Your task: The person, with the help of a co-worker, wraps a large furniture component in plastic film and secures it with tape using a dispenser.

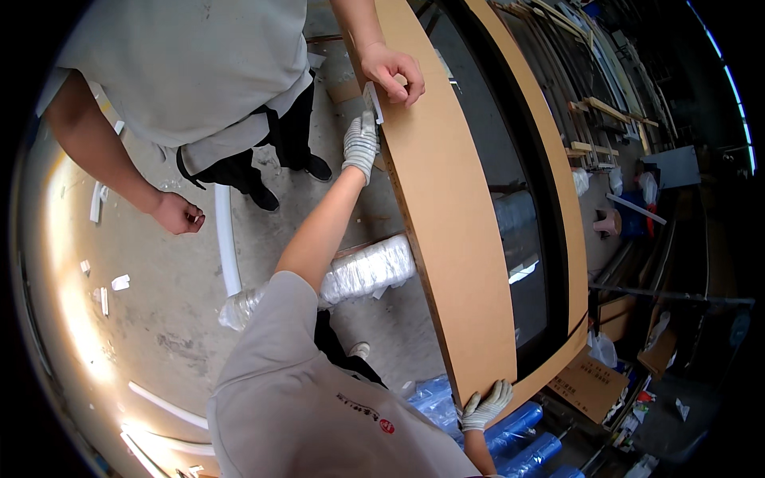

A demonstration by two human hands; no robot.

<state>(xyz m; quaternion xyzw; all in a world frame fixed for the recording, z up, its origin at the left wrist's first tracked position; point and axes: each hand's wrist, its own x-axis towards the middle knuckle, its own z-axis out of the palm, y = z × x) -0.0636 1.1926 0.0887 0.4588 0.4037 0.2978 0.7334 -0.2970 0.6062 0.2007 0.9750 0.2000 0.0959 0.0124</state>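
A long brown-faced frame (pixel 450 191) with a dark opening crosses in front of me, raised above the floor on a plastic-wrapped support. My left hand (pixel 361 147), in a striped white glove, is closed at the frame's left edge, around a small white angled piece (pixel 372 103) that stands against that edge. What else lies inside those fingers is hidden. At the near corner my right hand (pixel 486 405), gloved too, has its fingers bent over the brown face and grips the edge. A co-worker's bare hand (pixel 392 73) rests on the frame just beyond my left hand.
The co-worker (pixel 191 72) stands at the far left, other hand (pixel 179 213) hanging low. White foam strips (pixel 226 239) lie on the floor. A plastic-wrapped bundle (pixel 366 271) passes under the frame. Blue-wrapped rolls (pixel 510 430) sit near my right hand; cardboard (pixel 588 386) and timber lie rightward.
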